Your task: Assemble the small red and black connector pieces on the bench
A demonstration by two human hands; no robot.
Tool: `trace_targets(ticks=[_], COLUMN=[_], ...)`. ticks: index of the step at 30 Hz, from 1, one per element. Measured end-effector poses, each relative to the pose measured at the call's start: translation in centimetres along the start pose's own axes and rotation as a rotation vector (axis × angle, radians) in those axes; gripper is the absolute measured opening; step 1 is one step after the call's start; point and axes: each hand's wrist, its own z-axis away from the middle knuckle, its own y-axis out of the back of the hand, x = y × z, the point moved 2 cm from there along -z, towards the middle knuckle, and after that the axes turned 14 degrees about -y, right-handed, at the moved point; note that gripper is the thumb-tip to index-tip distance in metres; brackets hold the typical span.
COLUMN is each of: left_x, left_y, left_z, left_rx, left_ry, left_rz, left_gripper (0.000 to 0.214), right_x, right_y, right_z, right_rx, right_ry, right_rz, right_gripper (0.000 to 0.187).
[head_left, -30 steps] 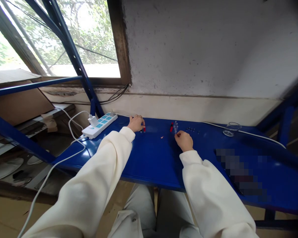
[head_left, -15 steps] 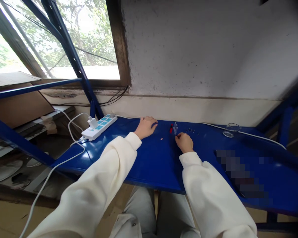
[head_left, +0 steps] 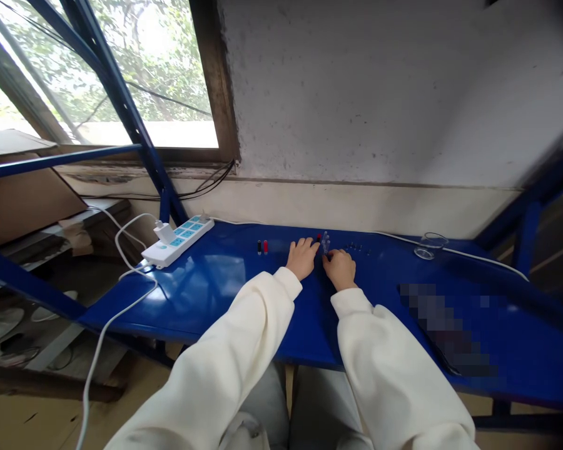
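Observation:
On the blue tabletop, my left hand reaches forward, palm down, with its fingers apart. Its thumb side is beside a small red and black piece; whether it touches the piece, I cannot tell. Close by on the right, my right hand is closed with thumb and index finger together. Whatever they hold is too small to make out. Just beyond its fingertips stand several small clear pieces. To the left of my hands, a small black cylinder and a red cylinder stand side by side.
A white power strip with a plugged-in adapter lies at the left, its cable hanging off the table. Several tiny dark parts are right of my hands. Farther right lie clear round dishes and a blurred dark object.
My left hand has moved right, close to my right hand, uncovering the black and red cylinders it had hidden. The right hand stays near the clear pieces. The view has shifted slightly.

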Motion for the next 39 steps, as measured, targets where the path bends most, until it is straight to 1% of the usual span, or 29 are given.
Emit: trace_targets(ticks=[2, 7, 9, 11, 13, 17, 19, 23, 25, 27, 30, 32, 34, 39], left_x=[-0.2, -0.8, -0.9, -1.0, -1.1, -1.3, -1.4, -1.6, -1.8, -1.9, -1.9, -1.8, -1.8, -1.9], left_y=[0.0, -0.5, -0.5, -0.1, 0.7, 2.2, 2.4, 2.2, 2.2, 2.3, 2.4, 2.3, 2.3, 2.1], left_z=[-0.4, -0.9, -0.9, -0.6, -0.1, 1.7, 2.8, 4.1, 4.3, 4.4, 4.4, 4.4, 4.4, 4.3], left_rx=[0.045, 0.139, 0.161, 0.195, 0.258, 0.455, 0.538, 0.625, 0.66, 0.679, 0.672, 0.657, 0.646, 0.656], left_ry=[0.024, 0.167, 0.172, 0.154, 0.143, 0.148, 0.168, 0.21, 0.228, 0.24, 0.253, 0.261, 0.269, 0.3], left_rz=[0.026, 0.136, 0.163, 0.188, 0.226, 0.318, 0.366, 0.445, 0.465, 0.474, 0.478, 0.479, 0.482, 0.488], left_gripper=[0.03, 0.011, 0.007, 0.006, 0.005, 0.005, 0.006, 0.007, 0.007, 0.006, 0.006, 0.006, 0.005, 0.006], right_x=[0.0, 0.0, 0.0, 0.0, 0.0, -0.1, -0.1, -0.1, -0.3, -0.8, -1.6, -2.0, -2.2, -2.2], right_y=[-0.2, -0.6, -0.8, -0.9, -1.0, -1.2, -1.3, -1.3, -1.1, -0.8, -0.2, 0.0, 0.1, 0.2], right_z=[-0.1, -0.5, -0.6, -0.7, -0.9, -1.2, -1.4, -1.5, -1.3, -0.8, 0.1, 0.6, 0.8, 0.9], right_rx=[-0.002, 0.002, 0.004, 0.003, 0.003, 0.003, 0.002, -0.005, -0.017, -0.027, -0.033, -0.047, -0.065, -0.082], right_ry=[0.002, -0.019, -0.021, -0.028, -0.042, -0.073, -0.08, -0.071, -0.02, 0.085, 0.266, 0.341, 0.373, 0.394], right_rz=[-0.006, -0.028, -0.033, -0.037, -0.039, -0.045, -0.046, -0.056, -0.066, -0.073, -0.067, -0.059, -0.058, -0.077], right_gripper=[0.028, 0.026, 0.026, 0.026, 0.026, 0.024, 0.023, 0.021, 0.02, 0.019, 0.018, 0.017, 0.016, 0.015])
